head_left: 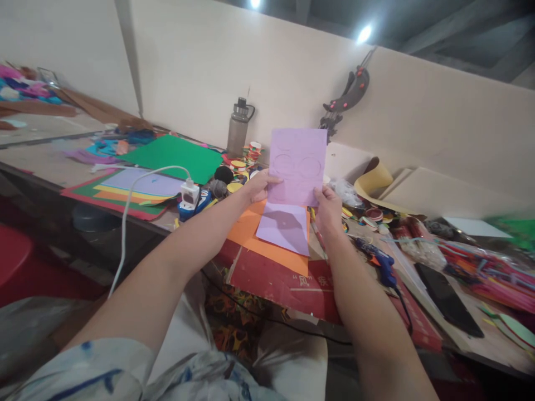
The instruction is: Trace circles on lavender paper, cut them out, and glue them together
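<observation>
Between my two hands a purple sheet [297, 161] is held upright above the table, with circles and lines drawn on it. My left hand [259, 185] grips its lower left edge, closed with the index finger across the front. At the lower right corner my right hand [328, 207] pinches the sheet with the thumb in front. Below it lies a second purple sheet [284, 228], shaded by the raised one. That one rests on an orange sheet [251, 236], over a red printed board [271, 281].
Left are a green sheet [171, 156], stacked coloured sheets [137, 186] and a power strip [194, 206] with a white charger and cable. A water bottle [238, 128] stands against the wall. Right lie a blue glue gun [384, 264], a black phone [449, 298] and bagged pipe cleaners [493, 270].
</observation>
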### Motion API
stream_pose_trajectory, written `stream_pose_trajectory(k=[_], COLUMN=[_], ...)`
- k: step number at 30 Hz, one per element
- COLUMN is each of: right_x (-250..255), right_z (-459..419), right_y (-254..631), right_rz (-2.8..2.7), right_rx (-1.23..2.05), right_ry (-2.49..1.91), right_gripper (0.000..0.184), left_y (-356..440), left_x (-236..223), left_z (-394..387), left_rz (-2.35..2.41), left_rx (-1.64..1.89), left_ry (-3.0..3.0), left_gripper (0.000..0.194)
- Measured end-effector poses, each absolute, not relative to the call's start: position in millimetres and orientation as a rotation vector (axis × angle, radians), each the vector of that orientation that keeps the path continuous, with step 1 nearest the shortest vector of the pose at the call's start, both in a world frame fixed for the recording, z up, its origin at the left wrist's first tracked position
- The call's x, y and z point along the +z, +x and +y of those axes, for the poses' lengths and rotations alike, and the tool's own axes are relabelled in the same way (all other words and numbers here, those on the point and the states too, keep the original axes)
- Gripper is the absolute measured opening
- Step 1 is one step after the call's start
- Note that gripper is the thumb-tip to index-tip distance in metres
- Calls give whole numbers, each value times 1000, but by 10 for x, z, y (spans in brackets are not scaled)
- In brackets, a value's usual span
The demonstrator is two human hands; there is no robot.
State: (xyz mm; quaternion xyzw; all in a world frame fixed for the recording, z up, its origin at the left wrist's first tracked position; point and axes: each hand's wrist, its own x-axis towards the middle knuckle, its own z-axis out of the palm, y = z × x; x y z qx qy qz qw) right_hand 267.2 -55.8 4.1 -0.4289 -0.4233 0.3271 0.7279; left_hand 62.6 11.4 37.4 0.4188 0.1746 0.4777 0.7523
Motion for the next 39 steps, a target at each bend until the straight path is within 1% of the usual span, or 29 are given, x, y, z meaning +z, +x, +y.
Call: stream_pose_trajectory(k=[2, 5, 9, 12, 15, 16, 19, 20, 22, 25, 27, 30, 32, 35, 37, 39], right_x=[40, 44, 50, 53, 51, 48, 46, 51, 84, 198, 295, 403, 421, 387, 355, 339], right_z=[-562, -560, -547, -539, -541, -544, -557, -562, -571, -596, -623, -679, -731, -832, -904, -969], right_y=[2682, 2675, 2662, 2671, 2674, 2670, 2652, 2654, 2690, 2846, 2998, 3208, 3293, 3342, 3354, 3365], right_rz=[-907, -869, -840, -840, -851, -855, -882, -897, -932, -974, -990, -963, -980, -1104, -1224, -1318], right_rx=[704, 676, 659, 652, 641, 635, 617, 614, 590, 422, 227, -13, -117, -197, -188, -180], right_ry=[-941, -946, -928, -928, -955, -960, -962, -961, -974, -1017, -1049, -1190, -1346, -1637, -1823, -1966], right_gripper=[36, 35, 33, 33, 33, 32, 30, 30, 32, 34, 29, 20, 20, 20, 20, 23], left_y=[616, 593, 569, 567, 585, 595, 629, 639, 651, 649, 639, 623, 617, 617, 620, 625], left_x=[384, 404, 439, 433, 363, 329, 231, 208, 187, 207, 235, 268, 276, 273, 263, 249], left_z=[106, 94, 69, 66, 89, 100, 131, 141, 165, 205, 233, 265, 280, 306, 331, 362], left_rz=[389, 424, 398, 353, 327, 317, 300, 315, 363, 421, 429, 425, 428, 444, 445, 433], left_rx=[1015, 933, 896, 887, 900, 914, 962, 972, 1007, 1098, 1171, 1244, 1254, 1262, 1271, 1277], left_ry=[868, 846, 855, 868, 929, 966, 1076, 1099, 1105, 1042, 990, 942, 925, 901, 888, 881], left_gripper=[15, 35, 47, 50, 38, 40, 61, 63, 58, 49, 54, 71, 76, 78, 78, 76])
